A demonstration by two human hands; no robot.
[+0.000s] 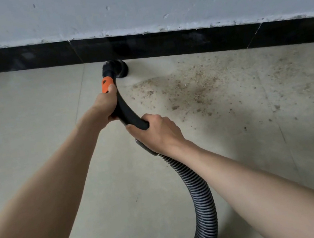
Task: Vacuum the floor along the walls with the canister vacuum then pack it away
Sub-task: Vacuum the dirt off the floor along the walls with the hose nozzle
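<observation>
Left hand: my left hand (106, 106) is curled tight round the curved black plastic wand (128, 113), thumb up against its orange collar (107, 84).
Right hand: my right hand (157, 132) is wrapped round the same wand lower down, just above where the ribbed grey-black flexible hose (202, 200) begins.
Nozzle: the round black brush nozzle (117, 69) sits on the pale tiled floor (27, 119), up against the black skirting strip (160, 42) at the foot of the scuffed grey wall (132, 2).
Hose: it loops down from my right hand and leaves at the bottom edge of the floor; the canister itself is out of sight.
Dirt: a wide patch of brown grit and crumbs (195, 89) lies on the floor to the right of the nozzle, along the skirting strip and spreading well out from it.
Stage: I judge the floor left of the nozzle is done and the dirty stretch is yet to do.
Risk, nozzle: sweeping right too fast could push grit ahead instead of lifting it.
Risk, skirting: tilting the nozzle could leave a line of dirt at the wall.
Risk, hose: the tight loop could kink or tug the unseen canister.
</observation>
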